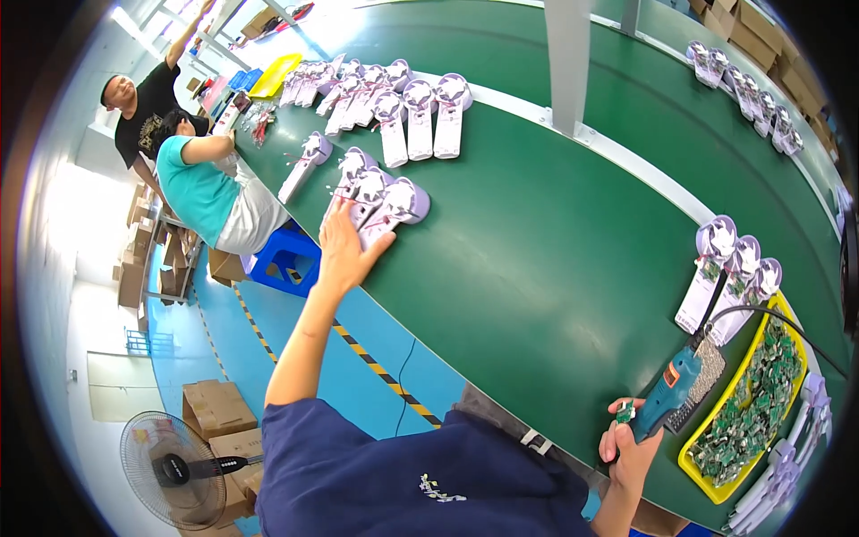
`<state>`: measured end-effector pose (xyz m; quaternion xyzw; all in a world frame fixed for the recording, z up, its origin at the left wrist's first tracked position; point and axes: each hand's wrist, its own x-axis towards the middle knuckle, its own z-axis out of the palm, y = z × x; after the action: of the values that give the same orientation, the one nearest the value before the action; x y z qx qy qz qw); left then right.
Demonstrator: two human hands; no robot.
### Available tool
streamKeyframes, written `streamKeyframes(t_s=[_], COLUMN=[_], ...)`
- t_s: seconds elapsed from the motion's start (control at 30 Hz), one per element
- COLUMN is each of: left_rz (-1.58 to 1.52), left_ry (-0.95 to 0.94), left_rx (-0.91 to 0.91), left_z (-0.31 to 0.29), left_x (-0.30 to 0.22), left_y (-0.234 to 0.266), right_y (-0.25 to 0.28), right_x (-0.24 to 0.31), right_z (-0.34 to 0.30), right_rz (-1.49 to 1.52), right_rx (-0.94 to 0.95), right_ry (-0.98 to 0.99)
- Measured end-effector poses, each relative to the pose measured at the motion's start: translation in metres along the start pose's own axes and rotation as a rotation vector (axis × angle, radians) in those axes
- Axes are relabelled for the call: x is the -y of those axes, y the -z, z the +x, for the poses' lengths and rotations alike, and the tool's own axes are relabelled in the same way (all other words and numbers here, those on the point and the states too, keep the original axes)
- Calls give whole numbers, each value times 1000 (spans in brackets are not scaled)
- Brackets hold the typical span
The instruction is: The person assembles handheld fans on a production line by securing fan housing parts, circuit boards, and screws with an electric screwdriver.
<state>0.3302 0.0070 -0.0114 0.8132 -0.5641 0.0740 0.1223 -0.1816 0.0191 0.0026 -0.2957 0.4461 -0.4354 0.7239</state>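
Note:
My left hand (344, 249) lies with fingers spread against a group of open handheld-fan housings, white handles with lilac round heads. Its thumb is beside the nearest housing (394, 210), where thin red wires show. At the lower right, my right hand (633, 452) pinches a small green circuit board (625, 412) between its fingers. A teal corded power tool (673, 389) overlaps that hand; whether the palm also grips it I cannot tell. Beside the tool is a grey, rough-textured pad (707, 380). A yellow tray (711, 488) full of green circuit boards stands right of it.
More fan housings stand in rows (420, 121) at the far side and in a group (734, 268) at the right. Lilac parts (778, 474) lie beyond the tray. A metal post (569, 67) rises from the green table (528, 259). Two people are at the far left, near a blue stool (284, 259).

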Motion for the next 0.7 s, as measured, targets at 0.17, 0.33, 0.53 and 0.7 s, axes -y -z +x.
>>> streamKeyframes(t_s=[0.17,0.33,0.53,0.7], left_rz=[-30,-134,-259,-454], left_ry=[49,64,-147,-521], left_rx=[20,131,239,287], left_z=[-51,-92,-113,-91], left_x=[-114,-213,-263,-253], left_y=[7,19,51,64], right_y=[1,7,4,5], right_x=[-2,-5,1,1], right_z=[0,3,4,3], right_rz=[82,107,179,168], right_rx=[34,90,97,99], right_ry=[38,-12,-38,-17])
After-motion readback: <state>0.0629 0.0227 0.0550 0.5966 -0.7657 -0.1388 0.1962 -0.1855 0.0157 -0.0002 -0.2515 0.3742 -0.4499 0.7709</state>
